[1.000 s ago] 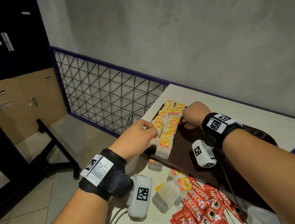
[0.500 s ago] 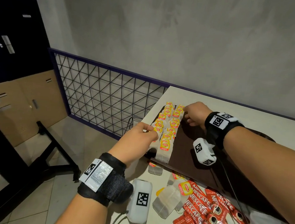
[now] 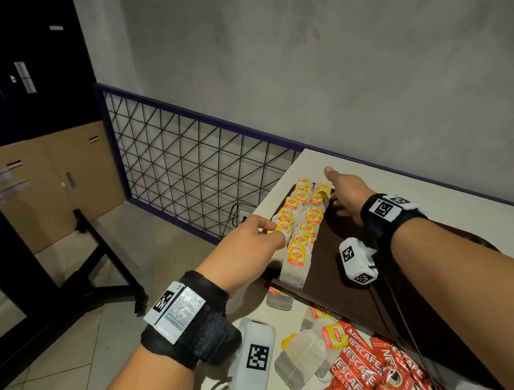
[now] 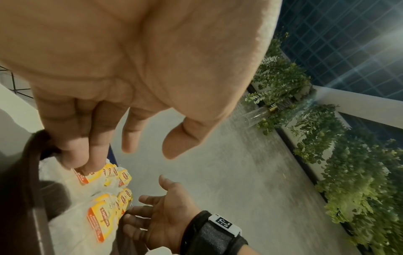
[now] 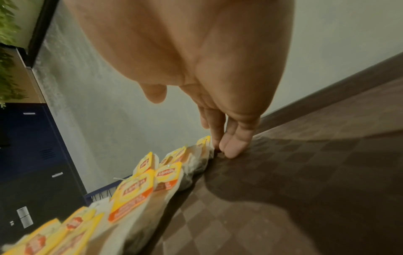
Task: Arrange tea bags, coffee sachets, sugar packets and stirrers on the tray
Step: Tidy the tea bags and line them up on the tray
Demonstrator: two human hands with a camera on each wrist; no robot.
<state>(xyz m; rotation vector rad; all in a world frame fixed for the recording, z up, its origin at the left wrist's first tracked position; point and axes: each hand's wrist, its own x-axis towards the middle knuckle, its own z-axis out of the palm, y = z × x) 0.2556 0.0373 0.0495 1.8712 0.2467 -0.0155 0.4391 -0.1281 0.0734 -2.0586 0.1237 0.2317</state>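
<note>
Two rows of tea bags [image 3: 304, 226] on the left edge of the tray [image 3: 336, 262], left hand [image 3: 247, 243] touching them with relaxed fingers (nothing grasped), right hand [image 3: 346, 192] released, fingertips [image 5: 234, 148] beside the far bags.

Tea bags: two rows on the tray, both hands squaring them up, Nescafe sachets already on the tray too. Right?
Not the sachets. In the head view the Nescafe sachets lie on the table, off the tray. The tea bags do stand in two rows there, left hand and right hand at them.
</note>
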